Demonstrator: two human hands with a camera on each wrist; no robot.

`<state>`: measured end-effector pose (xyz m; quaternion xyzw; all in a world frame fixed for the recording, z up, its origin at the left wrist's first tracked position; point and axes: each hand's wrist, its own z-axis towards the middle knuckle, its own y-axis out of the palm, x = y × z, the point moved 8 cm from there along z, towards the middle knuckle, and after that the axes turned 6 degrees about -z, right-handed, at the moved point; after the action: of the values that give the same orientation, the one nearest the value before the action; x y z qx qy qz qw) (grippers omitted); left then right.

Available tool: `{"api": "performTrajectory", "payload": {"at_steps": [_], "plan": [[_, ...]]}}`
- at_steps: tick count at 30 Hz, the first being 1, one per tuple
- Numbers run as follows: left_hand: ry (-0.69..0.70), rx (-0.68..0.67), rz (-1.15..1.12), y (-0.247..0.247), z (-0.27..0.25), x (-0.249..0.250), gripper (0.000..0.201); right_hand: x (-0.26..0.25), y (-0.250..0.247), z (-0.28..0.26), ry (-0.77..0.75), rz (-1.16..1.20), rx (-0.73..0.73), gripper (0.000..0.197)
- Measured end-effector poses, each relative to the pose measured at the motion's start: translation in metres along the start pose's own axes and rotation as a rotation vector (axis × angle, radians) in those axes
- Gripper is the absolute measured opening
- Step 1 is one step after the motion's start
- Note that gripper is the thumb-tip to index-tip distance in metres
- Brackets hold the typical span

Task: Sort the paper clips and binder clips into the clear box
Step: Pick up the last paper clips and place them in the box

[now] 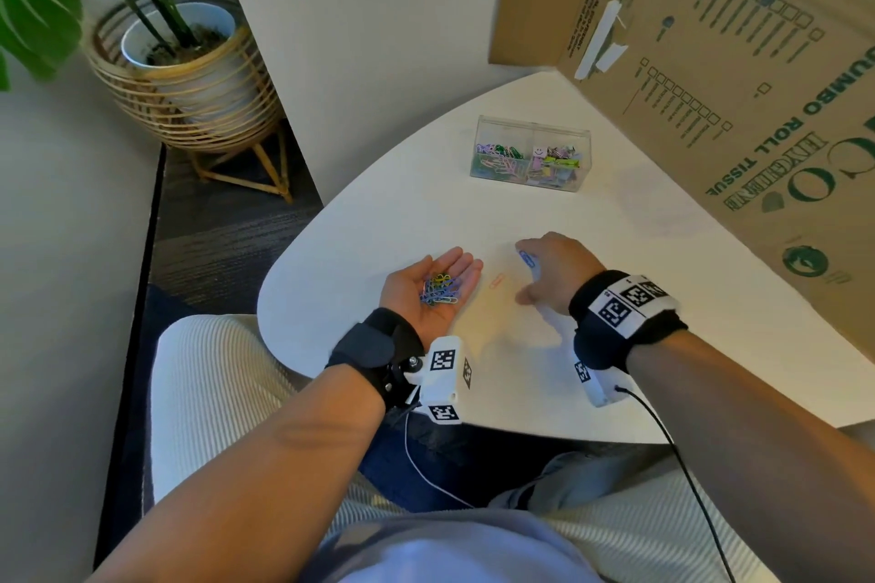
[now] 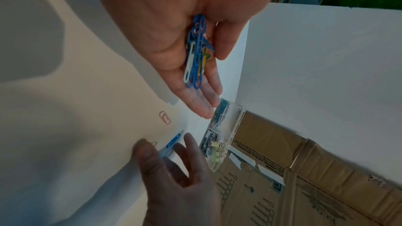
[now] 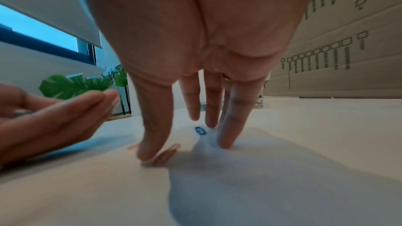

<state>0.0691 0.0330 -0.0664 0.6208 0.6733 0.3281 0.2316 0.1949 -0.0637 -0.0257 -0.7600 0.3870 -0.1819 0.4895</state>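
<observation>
**A:** Head view: a person's left hand [image 1: 438, 286] lies palm up at centre frame, its grip released, fingers straight, cradling a loose heap of coloured wire paper clips [image 1: 440, 289]. The right hand [image 1: 549, 270] reaches down beside it, fingers spread over a blue paper clip [image 1: 527, 258]; a pink paper clip [image 1: 497, 282] lies on the white rounded counter [image 1: 615, 346] between the hands.

**B:** And the clear plastic two-compartment box [image 1: 532, 154]?

**A:** Upper centre, well apart from the hands; paper clips in its left half, binder clips in the right.

**B:** Left wrist view?

**A:** The heap sits unguarded on the flat palm; a tilt would likely spill it.

**B:** Right wrist view?

**A:** Fingertips touch the counter around the blue clip, nothing pinched. Flat wire on a smooth top may skid away.

**B:** The room?

**A:** A printed cardboard carton [image 1: 734, 85] at right, a potted plant in a woven rattan stand [image 1: 184, 76] upper left.
</observation>
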Motion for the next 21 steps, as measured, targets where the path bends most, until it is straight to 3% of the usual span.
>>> {"api": "performTrajectory", "payload": {"at_steps": [3,11,13,16,18,21], "plan": [[0.003,0.003,0.019,-0.001,-0.001,-0.002,0.04,-0.004,-0.008,0.011,0.02,-0.015,0.07,0.028],[0.012,-0.009,0.024,-0.001,0.001,-0.003,0.04,0.008,-0.014,0.016,0.038,0.203,0.139,0.024],[0.011,-0.006,0.034,-0.002,0.001,-0.002,0.04,0.014,-0.017,0.012,0.012,0.258,0.126,0.033],[0.009,-0.005,0.053,-0.002,0.0,-0.002,0.04,0.006,-0.018,0.011,-0.128,0.124,0.091,0.042],[0.009,-0.001,0.066,-0.003,0.001,-0.002,0.04,0.0,-0.012,0.011,-0.204,-0.011,0.039,0.038],[0.008,0.004,0.069,-0.004,0.002,-0.002,0.04,-0.001,-0.015,0.013,-0.197,-0.098,0.035,0.026]]}}
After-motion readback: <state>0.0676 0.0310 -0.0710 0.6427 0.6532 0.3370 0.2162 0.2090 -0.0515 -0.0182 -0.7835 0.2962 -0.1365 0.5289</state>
